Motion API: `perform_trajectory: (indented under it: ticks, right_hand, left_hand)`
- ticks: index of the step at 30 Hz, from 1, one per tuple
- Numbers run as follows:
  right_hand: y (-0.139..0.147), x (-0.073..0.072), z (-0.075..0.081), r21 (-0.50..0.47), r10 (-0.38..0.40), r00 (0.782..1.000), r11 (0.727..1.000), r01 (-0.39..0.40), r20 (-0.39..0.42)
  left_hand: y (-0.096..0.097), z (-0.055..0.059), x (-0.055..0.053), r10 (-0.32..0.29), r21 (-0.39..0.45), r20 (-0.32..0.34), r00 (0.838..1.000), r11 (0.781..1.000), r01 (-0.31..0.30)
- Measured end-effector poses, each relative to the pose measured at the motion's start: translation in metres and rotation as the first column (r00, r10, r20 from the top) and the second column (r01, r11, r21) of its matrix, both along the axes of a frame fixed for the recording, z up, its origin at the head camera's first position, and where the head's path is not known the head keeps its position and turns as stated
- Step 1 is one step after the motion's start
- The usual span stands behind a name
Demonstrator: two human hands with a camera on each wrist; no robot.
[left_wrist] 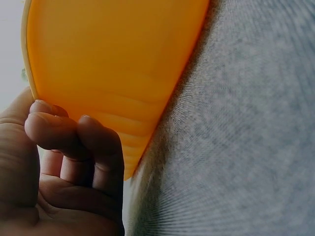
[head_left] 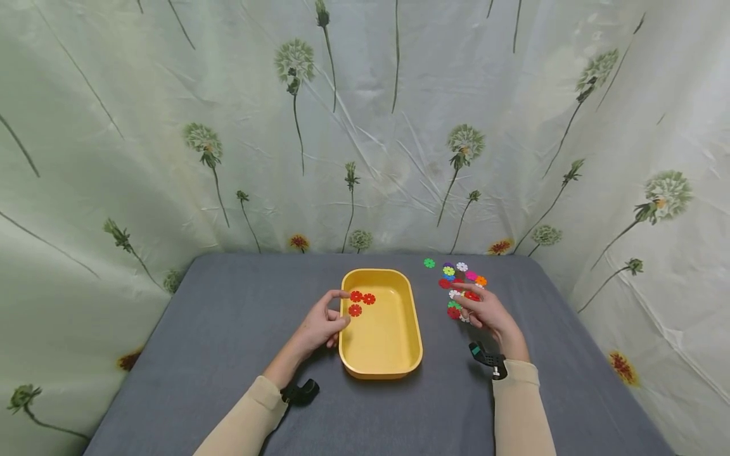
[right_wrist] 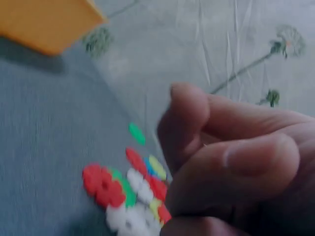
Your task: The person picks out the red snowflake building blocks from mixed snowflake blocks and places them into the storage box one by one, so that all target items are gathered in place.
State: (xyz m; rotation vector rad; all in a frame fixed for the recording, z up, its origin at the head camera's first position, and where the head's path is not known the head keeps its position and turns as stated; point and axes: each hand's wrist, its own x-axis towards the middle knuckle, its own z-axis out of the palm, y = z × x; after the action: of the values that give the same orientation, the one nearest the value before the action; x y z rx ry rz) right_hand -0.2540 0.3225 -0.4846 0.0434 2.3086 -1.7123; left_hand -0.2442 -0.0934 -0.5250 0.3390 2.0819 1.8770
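Three red flower discs (head_left: 355, 310) sit in the yellow tray (head_left: 388, 345), by its left wall, mid-tabletop (head_left: 256, 297) towards the far edge. On the left hand (head_left: 318, 324), thumb and forefinger stand wide over that wall; whether they grip, can't tell. Across to the right hand (head_left: 492, 313): fingers bent, slightly parted, nothing visible between them, at the mixed pile (head_left: 445, 284) towards the far right corner. Discs overlap there, so best pinch one by its rim and lift cleanly.

Yellow tray (left_wrist: 118, 59), cut off in both wrist views
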Motion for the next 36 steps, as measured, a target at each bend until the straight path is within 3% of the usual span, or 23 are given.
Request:
perform_trajectory:
  ticks: [6,13,22,36]
  right_hand:
    - [0.008,-0.001,-0.017,0.025,0.0,0.999,1.0,-0.002,0.048]
    - [0.008,-0.003,-0.028,0.169,-0.044,0.995,0.985,0.028,0.094]
    - [0.001,-0.004,-0.026,0.245,-0.1,0.991,0.967,0.075,0.091]
    - [-0.002,-0.006,-0.022,0.251,-0.148,0.987,0.96,0.128,0.062]
  left_hand:
    - [-0.001,-0.001,0.001,0.013,-0.009,0.008,1.0,1.0,-0.013]
    - [-0.001,-0.001,0.001,-0.003,-0.004,0.013,1.0,1.0,0.003]
    - [-0.001,-0.002,-0.001,0.001,0.003,0.009,1.0,1.0,-0.001]
    - [0.0,-0.001,-0.001,-0.01,0.005,0.014,1.0,1.0,0.01]
